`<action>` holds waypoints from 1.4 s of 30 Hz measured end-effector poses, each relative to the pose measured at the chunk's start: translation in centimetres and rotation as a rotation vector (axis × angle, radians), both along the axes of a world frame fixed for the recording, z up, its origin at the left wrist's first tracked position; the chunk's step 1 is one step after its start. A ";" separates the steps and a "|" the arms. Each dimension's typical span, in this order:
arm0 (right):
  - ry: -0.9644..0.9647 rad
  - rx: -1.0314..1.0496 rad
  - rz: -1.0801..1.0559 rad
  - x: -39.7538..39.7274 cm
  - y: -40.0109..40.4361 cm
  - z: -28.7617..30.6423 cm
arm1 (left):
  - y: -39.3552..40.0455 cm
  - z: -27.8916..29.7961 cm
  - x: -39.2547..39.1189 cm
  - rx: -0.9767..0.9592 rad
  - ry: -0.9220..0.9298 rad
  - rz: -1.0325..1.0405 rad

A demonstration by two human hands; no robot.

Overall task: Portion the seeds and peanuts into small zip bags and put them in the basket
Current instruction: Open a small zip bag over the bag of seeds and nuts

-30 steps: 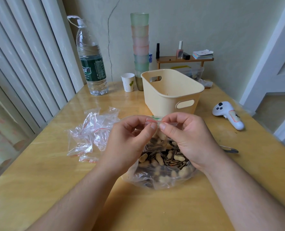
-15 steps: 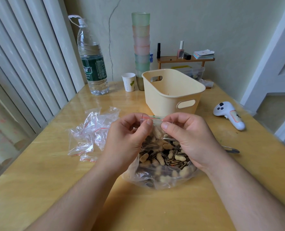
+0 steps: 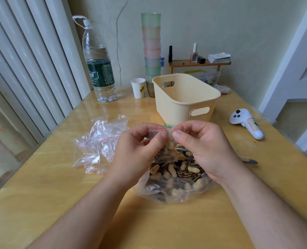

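Observation:
A small zip bag (image 3: 167, 139) with a red seal line, partly filled with peanuts and seeds, hangs between both hands. My left hand (image 3: 140, 151) pinches its top edge on the left, and my right hand (image 3: 201, 148) pinches the seal on the right. Directly below lies the big clear bag of sunflower seeds and peanuts (image 3: 177, 178), open on the wooden table (image 3: 50, 194). The cream plastic basket (image 3: 185, 99) stands just behind my hands; what shows of its inside holds nothing. A loose pile of empty zip bags (image 3: 98, 142) lies to the left.
A large water bottle (image 3: 98, 69), a paper cup (image 3: 138, 88) and a tall stack of tinted cups (image 3: 151, 51) stand at the back. A white controller (image 3: 246, 123) and a metal spoon (image 3: 248, 161) lie on the right. A small shelf (image 3: 199, 62) holds cosmetics.
My hands have lifted the small bag slightly and spread apart along its top, so the red seal line now shows between my fingers.

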State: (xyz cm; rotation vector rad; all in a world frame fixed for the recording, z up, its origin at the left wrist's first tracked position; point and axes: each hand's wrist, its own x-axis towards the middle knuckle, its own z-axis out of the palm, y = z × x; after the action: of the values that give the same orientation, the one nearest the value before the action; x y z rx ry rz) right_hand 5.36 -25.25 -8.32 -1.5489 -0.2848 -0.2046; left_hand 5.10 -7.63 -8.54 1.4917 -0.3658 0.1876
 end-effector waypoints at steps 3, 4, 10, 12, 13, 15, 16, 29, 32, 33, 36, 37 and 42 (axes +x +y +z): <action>0.001 -0.006 -0.002 0.0 0.0 -0.1 | 0.0 0.0 0.0 0.007 -0.015 0.020; 0.000 -0.009 0.002 0.0 0.0 -0.1 | 0.0 -0.1 0.1 0.011 -0.019 0.022; -0.033 -0.049 -0.028 0.2 0.1 -0.4 | -0.1 -0.3 0.1 0.012 -0.030 0.050; -0.028 -0.050 -0.023 0.3 0.1 -0.4 | -0.2 -0.4 0.1 0.008 -0.028 0.068; -0.022 -0.051 -0.017 0.3 0.1 -0.4 | -0.2 -0.5 0.1 0.001 -0.024 0.075; -0.011 -0.042 -0.005 0.3 0.1 -0.4 | -0.2 -0.4 0.1 -0.009 -0.014 0.081; -0.006 -0.037 -0.005 0.2 0.1 -0.4 | -0.1 -0.3 0.2 -0.004 -0.011 0.071; -0.048 -0.106 -0.030 0.3 0.4 -0.8 | -0.1 -0.8 0.4 0.119 -0.090 0.086; -0.032 -0.103 -0.038 0.3 0.2 -0.7 | -0.1 -0.6 0.3 0.088 -0.073 0.090; -0.030 -0.092 -0.044 0.3 0.1 -0.6 | -0.1 -0.5 0.3 0.075 -0.066 0.085; -0.030 -0.060 -0.060 0.5 -0.2 -0.4 | 0.0 -0.3 0.3 0.037 -0.050 0.077; -0.029 -0.059 -0.058 0.5 -0.3 -0.4 | 0.1 -0.3 0.3 0.030 -0.046 0.080; -0.030 -0.030 -0.038 0.3 -0.1 -0.2 | 0.2 -0.4 0.4 0.016 -0.021 0.045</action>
State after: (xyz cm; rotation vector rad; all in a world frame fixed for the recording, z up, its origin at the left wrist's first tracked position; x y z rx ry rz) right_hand 5.70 -25.33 -8.53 -1.5833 -0.2828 -0.2543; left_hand 5.48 -7.48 -8.90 1.5152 -0.3513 0.2362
